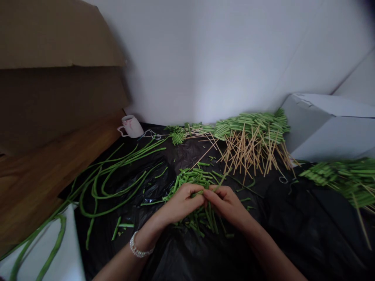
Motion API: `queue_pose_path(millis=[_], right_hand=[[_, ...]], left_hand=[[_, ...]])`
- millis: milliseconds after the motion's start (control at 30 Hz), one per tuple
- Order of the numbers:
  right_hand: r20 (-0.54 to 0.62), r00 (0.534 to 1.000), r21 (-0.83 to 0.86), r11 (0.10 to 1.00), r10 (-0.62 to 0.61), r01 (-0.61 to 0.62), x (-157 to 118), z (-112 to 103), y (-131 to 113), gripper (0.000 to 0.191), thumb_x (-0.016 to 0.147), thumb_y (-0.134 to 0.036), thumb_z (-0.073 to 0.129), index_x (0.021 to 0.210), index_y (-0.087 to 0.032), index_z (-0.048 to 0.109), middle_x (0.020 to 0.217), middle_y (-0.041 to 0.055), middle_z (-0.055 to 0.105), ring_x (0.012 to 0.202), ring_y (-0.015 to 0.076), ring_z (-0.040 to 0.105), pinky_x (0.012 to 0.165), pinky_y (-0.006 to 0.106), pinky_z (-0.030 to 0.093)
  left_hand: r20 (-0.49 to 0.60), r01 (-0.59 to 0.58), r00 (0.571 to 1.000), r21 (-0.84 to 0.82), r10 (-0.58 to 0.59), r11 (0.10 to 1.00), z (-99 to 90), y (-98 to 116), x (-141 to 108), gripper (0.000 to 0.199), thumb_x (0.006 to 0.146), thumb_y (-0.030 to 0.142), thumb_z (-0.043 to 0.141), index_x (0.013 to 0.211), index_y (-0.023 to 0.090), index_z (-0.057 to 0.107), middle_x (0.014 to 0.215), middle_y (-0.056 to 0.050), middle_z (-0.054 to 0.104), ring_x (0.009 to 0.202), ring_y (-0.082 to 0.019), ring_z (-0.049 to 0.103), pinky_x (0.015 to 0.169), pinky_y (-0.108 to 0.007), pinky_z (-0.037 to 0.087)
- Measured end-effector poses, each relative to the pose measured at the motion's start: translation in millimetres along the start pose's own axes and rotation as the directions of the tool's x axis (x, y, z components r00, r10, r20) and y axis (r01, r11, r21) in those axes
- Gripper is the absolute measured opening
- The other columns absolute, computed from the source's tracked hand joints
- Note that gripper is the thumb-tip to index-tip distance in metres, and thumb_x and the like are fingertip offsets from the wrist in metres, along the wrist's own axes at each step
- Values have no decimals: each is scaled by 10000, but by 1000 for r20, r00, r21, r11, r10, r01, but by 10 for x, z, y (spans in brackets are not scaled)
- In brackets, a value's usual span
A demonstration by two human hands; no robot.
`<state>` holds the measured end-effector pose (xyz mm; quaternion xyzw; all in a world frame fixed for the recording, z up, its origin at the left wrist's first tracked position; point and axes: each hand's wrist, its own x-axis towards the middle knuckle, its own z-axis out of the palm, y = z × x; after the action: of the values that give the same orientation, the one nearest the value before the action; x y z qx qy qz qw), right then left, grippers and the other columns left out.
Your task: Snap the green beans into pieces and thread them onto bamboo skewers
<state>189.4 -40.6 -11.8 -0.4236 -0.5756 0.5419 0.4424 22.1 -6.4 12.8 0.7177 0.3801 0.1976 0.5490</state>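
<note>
L hand [187, 200] & R hand [225, 201] tog., fingertips pinched on green bean pc. [200, 192] btwn them, just above pile of cut pcs. [191, 177] on blk plastic [178, 255]; skewered beans [253, 124] behind.

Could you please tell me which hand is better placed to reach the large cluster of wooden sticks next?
Probably the right hand: the wooden sticks lie ahead of it and slightly to its right, whereas the left hand is farther away. Both hands meet over the cut green pieces, though.
</note>
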Motion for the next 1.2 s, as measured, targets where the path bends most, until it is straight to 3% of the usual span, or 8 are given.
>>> queue_pose_path(millis=[267, 433, 567, 767, 900, 1000, 1100, 1200], right_hand=[[-43, 999, -53, 998, -24, 22, -29, 40, -39, 439, 924, -431, 512, 552, -200, 480, 525, -39, 427, 498, 99, 380, 488, 239, 283], [24, 999, 128, 991, 34, -37, -62, 61, -49, 420, 931, -453, 508, 606, -194, 566, 490, -26, 535, 461, 107, 484, 497, 231, 367], [102, 994, 233, 971, 30, -53, -79, 71, -42, 410, 921, -458, 535, 625, -181, 585, 480, -20, 574, 424, 101, 514, 451, 211, 369], [232, 972, 348, 932, 19, -102, -139, 68, -29, 365, 927, -402, 543, 660, -164, 615, 473, -5, 612, 365, 97, 512, 379, 196, 328], [96, 994, 550, 835, -43, -17, -113, 42, -37, 396, 900, -349, 563, 545, -173, 568, 384, -30, 504, 320, 83, 436, 350, 203, 265], [-42, 999, 605, 796, 1, 24, -55, -11, -78, 364, 873, -361, 603, 561, -176, 571, 380, -48, 449, 326, 73, 399, 349, 202, 229], [-172, 984, 627, 775, 41, 77, -11, -132, -146, 321, 845, -395, 657, 614, -178, 608, 413, -58, 437, 360, 63, 386, 373, 195, 244], [-370, 929, 690, 679, 31, 252, 3, -305, -208, 324, 811, -526, 684, 794, -203, 680, 464, -77, 445, 379, 51, 357, 394, 190, 261]], left_hand=[[-198, -179, 941, 392, 273, 902, 108, -33, 4, 199, 765, 145, 460, 582, 190, 393, 579, 28, 411, 597, -127, 405, 598, -278, 271], [-169, -125, 981, -168, 96, 978, 139, -47, 16, 209, 746, 240, 455, 545, 182, 472, 509, 31, 399, 507, -109, 344, 528, -264, 252], [-84, -18, 996, -570, -36, 821, 170, -69, 48, 160, 634, 263, 515, 509, 177, 464, 436, 56, 314, 435, -80, 234, 462, -257, 160], [139, 107, 990, -825, 15, 556, 131, -80, 56, 214, 561, 238, 539, 417, 182, 391, 381, 59, 251, 365, -60, 189, 400, -231, 123], [108, 57, 988, -924, 114, 379, -10, -61, 50, 388, 642, 295, 529, 382, 204, 257, 373, 62, 154, 352, -64, 145, 378, -226, 130], [-122, -112, 992, -773, 27, 625, -80, -65, 67, 322, 752, 294, 541, 473, 183, 426, 429, 52, 276, 394, -77, 240, 411, -220, 229], [-413, -205, 904, -189, 112, 960, -69, -114, 89, 183, 884, 277, 539, 833, 169, 678, 711, -12, 617, 648, -125, 540, 646, -244, 433], [-374, -225, 863, 320, 341, 920, -21, -191, 103, 292, 934, 275, 537, 1200, 213, 639, 1121, -59, 682, 1060, -203, 582, 983, -351, 402]])
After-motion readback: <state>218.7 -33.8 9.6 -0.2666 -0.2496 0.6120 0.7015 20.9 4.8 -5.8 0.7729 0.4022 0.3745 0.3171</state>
